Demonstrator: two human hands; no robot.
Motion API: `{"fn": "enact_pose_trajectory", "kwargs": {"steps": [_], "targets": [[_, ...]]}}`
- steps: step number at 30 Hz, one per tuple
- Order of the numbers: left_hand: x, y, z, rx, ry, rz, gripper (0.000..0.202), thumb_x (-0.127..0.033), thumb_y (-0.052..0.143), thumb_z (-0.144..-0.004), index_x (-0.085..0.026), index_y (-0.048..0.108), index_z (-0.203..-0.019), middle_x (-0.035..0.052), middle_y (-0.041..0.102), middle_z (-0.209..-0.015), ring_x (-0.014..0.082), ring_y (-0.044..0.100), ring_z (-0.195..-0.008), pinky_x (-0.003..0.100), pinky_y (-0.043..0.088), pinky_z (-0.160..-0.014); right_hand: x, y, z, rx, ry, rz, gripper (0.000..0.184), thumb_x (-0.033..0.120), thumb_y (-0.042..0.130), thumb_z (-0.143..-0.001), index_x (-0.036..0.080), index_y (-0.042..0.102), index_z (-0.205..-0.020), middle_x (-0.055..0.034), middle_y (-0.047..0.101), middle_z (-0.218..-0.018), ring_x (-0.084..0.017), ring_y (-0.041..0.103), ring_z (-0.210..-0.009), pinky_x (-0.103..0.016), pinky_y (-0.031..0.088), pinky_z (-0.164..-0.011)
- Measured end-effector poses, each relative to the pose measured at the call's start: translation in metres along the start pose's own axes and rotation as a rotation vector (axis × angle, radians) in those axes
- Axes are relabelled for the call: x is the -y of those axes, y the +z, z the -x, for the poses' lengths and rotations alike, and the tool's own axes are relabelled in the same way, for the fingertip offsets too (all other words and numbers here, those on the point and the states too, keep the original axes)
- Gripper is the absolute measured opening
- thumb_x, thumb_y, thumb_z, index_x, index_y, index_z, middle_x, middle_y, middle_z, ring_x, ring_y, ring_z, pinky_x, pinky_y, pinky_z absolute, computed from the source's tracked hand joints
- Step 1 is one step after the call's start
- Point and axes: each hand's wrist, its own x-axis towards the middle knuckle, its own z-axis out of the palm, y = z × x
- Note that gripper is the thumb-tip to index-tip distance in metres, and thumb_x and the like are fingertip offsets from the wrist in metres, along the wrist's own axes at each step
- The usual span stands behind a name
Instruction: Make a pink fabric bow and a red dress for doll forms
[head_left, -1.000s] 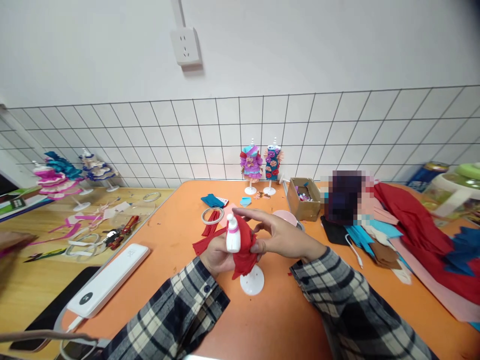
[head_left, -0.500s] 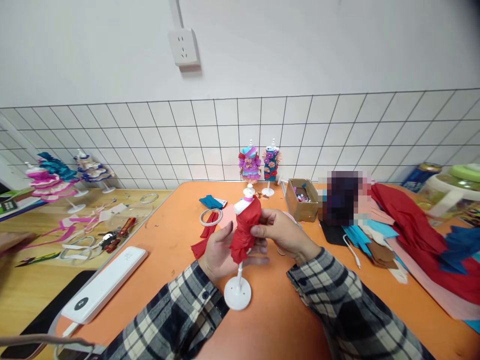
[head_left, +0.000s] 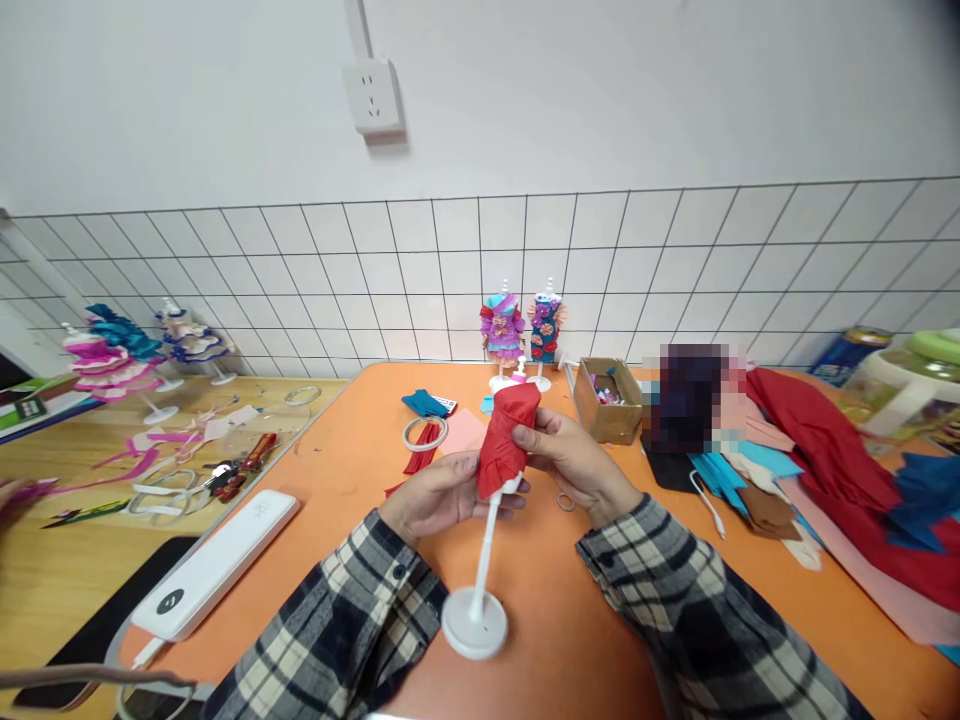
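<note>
A small white dress form [head_left: 475, 622] on a round base tilts back over the orange mat, its bust wrapped in red crepe paper [head_left: 510, 435]. My left hand [head_left: 435, 492] closes on the lower left of the red wrap, thumb in front and fingers partly hidden behind it. On the other side my right hand [head_left: 577, 460] pinches the wrap's right edge between thumb and fingers. A pink band shows at the form's neck.
Behind the form stand two dressed mini mannequins [head_left: 502, 330]. A cardboard box [head_left: 607, 400] of small bits is right of them. Crepe paper sheets [head_left: 840, 440] lie at far right. Left are a white power bank [head_left: 217, 565], a tape ring [head_left: 425, 434] and red strips [head_left: 422, 452].
The dress form has tipped away from me, its top moving right and its base coming nearer. My left hand has gone from spread fingers to gripping the red wrap.
</note>
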Motion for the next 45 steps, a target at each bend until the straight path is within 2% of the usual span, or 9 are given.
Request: {"fn": "enact_pose_trajectory", "kwargs": {"steps": [5, 12, 17, 25, 27, 30, 34, 37, 45], "targets": [[-0.011, 0.003, 0.003, -0.214, 0.153, -0.112, 0.078, -0.077, 0.047, -0.078, -0.020, 0.054, -0.132, 0.0169, 0.057, -0.131, 0.0309, 0.060, -0.107, 0.040, 0.049, -0.084, -0.007, 0.004, -0.003, -0.068, -0.046, 0.057, 0.042, 0.036, 0.086, -0.061, 0.017, 0.072, -0.095, -0.0061, 0.073, -0.099, -0.018, 0.065, -0.090, -0.032, 0.049, -0.088], [0.007, 0.008, -0.007, -0.536, 0.245, -0.373, 0.038, -0.039, 0.075, -0.078, -0.019, 0.069, -0.109, 0.0043, 0.069, -0.095, 0.0146, 0.061, -0.078, 0.023, 0.047, -0.068, -0.018, 0.015, -0.003, -0.142, 0.015, 0.116, 0.046, 0.046, 0.085, -0.058, 0.015, 0.072, -0.089, -0.0070, 0.074, -0.093, -0.020, 0.067, -0.085, -0.034, 0.051, -0.084], [0.005, 0.003, -0.009, -0.576, 0.306, -0.397, 0.032, -0.037, 0.076, -0.074, -0.016, 0.072, -0.098, 0.0039, 0.071, -0.091, 0.0158, 0.062, -0.080, 0.025, 0.048, -0.075, -0.017, 0.009, -0.003, -0.121, 0.190, 0.186, 0.048, 0.057, 0.079, -0.062, 0.015, 0.074, -0.086, -0.0037, 0.072, -0.078, -0.013, 0.065, -0.067, -0.028, 0.051, -0.074], [0.014, -0.013, -0.012, -0.578, 0.167, -0.296, 0.041, -0.041, 0.079, -0.071, -0.014, 0.072, -0.102, 0.0059, 0.071, -0.089, 0.0144, 0.061, -0.072, 0.023, 0.045, -0.066, -0.021, -0.005, -0.009, -0.133, 0.234, 0.421, 0.041, 0.056, 0.071, -0.073, 0.018, 0.070, -0.087, -0.0039, 0.069, -0.079, -0.015, 0.066, -0.072, -0.024, 0.054, -0.061], [0.020, -0.021, -0.013, -0.589, 0.119, -0.298, 0.043, -0.042, 0.078, -0.071, -0.013, 0.072, -0.102, 0.0065, 0.071, -0.088, 0.0133, 0.060, -0.068, 0.023, 0.043, -0.062, -0.022, -0.014, -0.007, -0.237, 0.169, 0.646, 0.036, 0.053, 0.065, -0.078, 0.018, 0.068, -0.088, -0.0035, 0.067, -0.078, -0.016, 0.064, -0.068, -0.026, 0.054, -0.056], [0.033, -0.028, -0.018, -0.613, 0.101, -0.326, 0.041, -0.044, 0.078, -0.070, -0.013, 0.072, -0.096, 0.0055, 0.071, -0.083, 0.0128, 0.059, -0.066, 0.022, 0.042, -0.060, -0.030, -0.026, 0.007, -0.439, -0.187, 1.068, 0.026, 0.041, 0.059, -0.085, 0.019, 0.065, -0.098, -0.0047, 0.066, -0.084, -0.018, 0.062, -0.071, -0.033, 0.054, -0.066], [0.054, -0.026, -0.027, -0.627, 0.076, -0.396, 0.042, -0.045, 0.078, -0.069, -0.012, 0.072, -0.095, 0.0067, 0.072, -0.085, 0.0159, 0.061, -0.071, 0.025, 0.044, -0.065, -0.048, -0.036, 0.037, -0.195, -0.602, 1.476, 0.034, 0.019, 0.049, -0.090, 0.022, 0.060, -0.123, -0.0081, 0.066, -0.114, -0.023, 0.059, -0.105, -0.041, 0.047, -0.094], [0.066, -0.024, -0.033, -0.608, 0.050, -0.473, 0.045, -0.049, 0.074, -0.071, -0.011, 0.071, -0.094, 0.0079, 0.071, -0.086, 0.0174, 0.062, -0.071, 0.026, 0.044, -0.065, -0.060, -0.039, 0.049, -0.036, -0.583, 1.596, 0.038, 0.014, 0.047, -0.092, 0.021, 0.058, -0.128, -0.0080, 0.063, -0.124, -0.023, 0.056, -0.111, -0.042, 0.045, -0.097], [0.067, -0.024, -0.033, -0.564, 0.018, -0.855, 0.034, -0.048, 0.071, -0.072, -0.014, 0.073, -0.076, 0.0035, 0.066, -0.073, 0.0193, 0.056, -0.071, 0.028, 0.040, -0.065, -0.064, -0.049, 0.045, -0.028, -0.444, 1.512, 0.028, 0.009, 0.047, -0.088, 0.018, 0.070, -0.101, -0.0089, 0.070, -0.100, -0.022, 0.059, -0.095, -0.041, 0.049, -0.087]]}}
